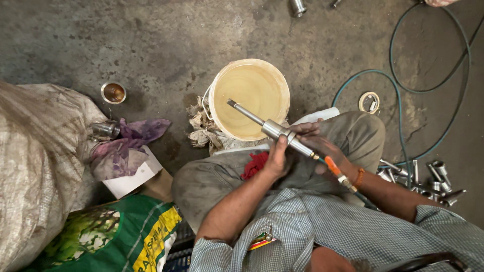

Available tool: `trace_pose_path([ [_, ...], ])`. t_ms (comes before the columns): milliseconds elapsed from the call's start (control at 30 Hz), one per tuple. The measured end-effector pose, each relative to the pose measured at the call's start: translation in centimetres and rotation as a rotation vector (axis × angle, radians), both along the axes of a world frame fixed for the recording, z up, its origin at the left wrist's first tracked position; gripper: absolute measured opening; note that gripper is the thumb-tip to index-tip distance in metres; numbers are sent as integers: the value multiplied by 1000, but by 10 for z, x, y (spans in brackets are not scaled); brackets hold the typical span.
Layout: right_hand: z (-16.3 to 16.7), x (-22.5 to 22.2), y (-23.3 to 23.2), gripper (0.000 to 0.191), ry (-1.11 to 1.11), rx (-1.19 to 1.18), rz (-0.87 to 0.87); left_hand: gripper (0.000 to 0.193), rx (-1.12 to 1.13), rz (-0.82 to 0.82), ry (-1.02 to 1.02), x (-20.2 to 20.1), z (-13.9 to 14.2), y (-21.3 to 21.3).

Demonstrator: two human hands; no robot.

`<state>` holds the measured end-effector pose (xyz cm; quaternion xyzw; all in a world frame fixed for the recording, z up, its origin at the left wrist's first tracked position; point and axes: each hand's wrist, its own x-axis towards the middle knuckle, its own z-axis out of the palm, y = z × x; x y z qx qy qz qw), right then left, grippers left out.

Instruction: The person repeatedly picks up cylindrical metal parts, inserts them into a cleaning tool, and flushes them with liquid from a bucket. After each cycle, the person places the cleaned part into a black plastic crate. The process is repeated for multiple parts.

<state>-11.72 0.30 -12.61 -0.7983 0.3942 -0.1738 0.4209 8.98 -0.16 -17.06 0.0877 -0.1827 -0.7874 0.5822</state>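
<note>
I hold a long metal tube fitting (pixel 272 129) slanting over my lap, its thin end above a white bucket (pixel 220 83) of murky yellowish liquid. My left hand (pixel 278 157) grips the tube's thick middle from below. My right hand (pixel 315 139) holds it just behind, near an orange valve handle (pixel 333 166) joined to a hose. A red cloth (pixel 255 164) lies on my left thigh.
A woven sack (pixel 35 166) and a green printed bag (pixel 116 236) lie at the left, with purple rags (pixel 126 143) and a small metal cup (pixel 113 92). Several metal fittings (pixel 428 176) lie at the right by a green hose (pixel 398 100) and a tape roll (pixel 369 102).
</note>
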Motion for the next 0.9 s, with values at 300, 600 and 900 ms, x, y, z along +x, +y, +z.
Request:
trace_pose_path([
  [300,0,17,10,86,-134,122,-270,64,53,30,-49,2,-2,3],
  [600,16,41,0,99,-399,456,-480,62,163,-50,-3,-6,-18,5],
  [900,50,61,-20,83,-111,193,-339,64,169,2,45,-1,-18,1],
])
